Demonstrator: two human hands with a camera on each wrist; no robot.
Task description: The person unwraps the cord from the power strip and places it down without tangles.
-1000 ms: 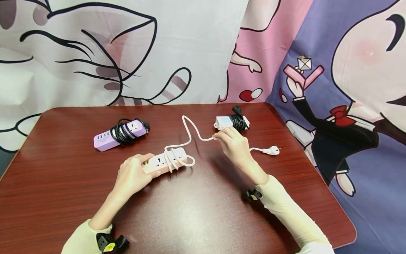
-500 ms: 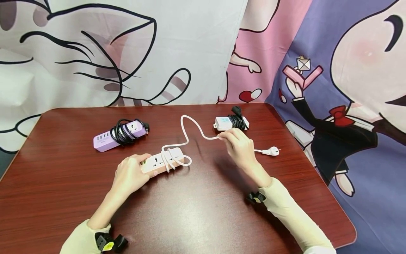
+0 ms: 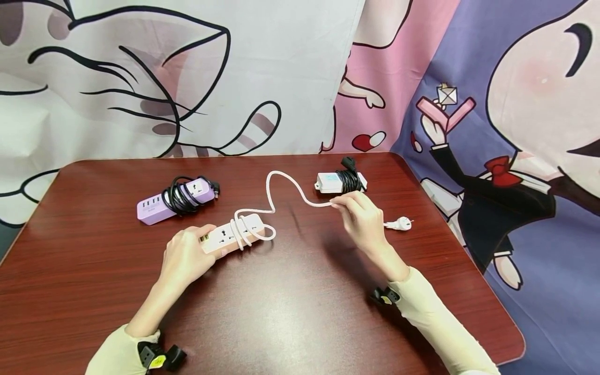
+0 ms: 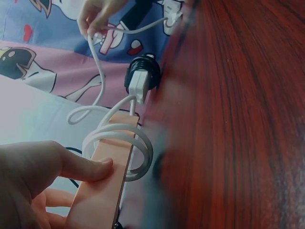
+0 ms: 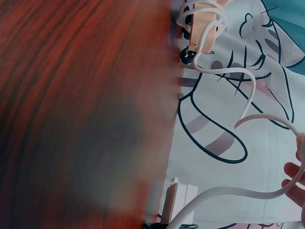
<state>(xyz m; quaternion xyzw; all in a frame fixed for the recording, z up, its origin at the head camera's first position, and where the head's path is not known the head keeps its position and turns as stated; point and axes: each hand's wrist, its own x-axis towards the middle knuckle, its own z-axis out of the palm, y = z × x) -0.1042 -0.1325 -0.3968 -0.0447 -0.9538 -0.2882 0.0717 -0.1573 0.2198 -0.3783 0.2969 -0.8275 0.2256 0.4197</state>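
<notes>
My left hand (image 3: 185,255) grips the near-left end of a white power strip with pinkish sides (image 3: 225,238). In the left wrist view the thumb presses along the strip's side (image 4: 102,191). White cord (image 3: 241,232) loops round the strip's far end. From there it runs in a loose wave to my right hand (image 3: 363,221), which pinches the white cord (image 3: 307,202) between thumb and fingertips. Beyond that hand the white plug (image 3: 400,224) lies to the right. In the right wrist view only some fingers (image 5: 295,183) show at the right edge, with cord (image 5: 228,192) passing them.
A purple power strip (image 3: 154,208) wound with black cord lies at the back left of the brown table (image 3: 281,323). Behind my right hand sits a white power strip (image 3: 329,182), also wrapped in black cord. Printed cartoon curtains (image 3: 300,78) hang along the table's far and right sides.
My left hand and the strip have shifted slightly left. My right hand has moved a little right along with the pinched cord, and the gap between the hands is wider.
</notes>
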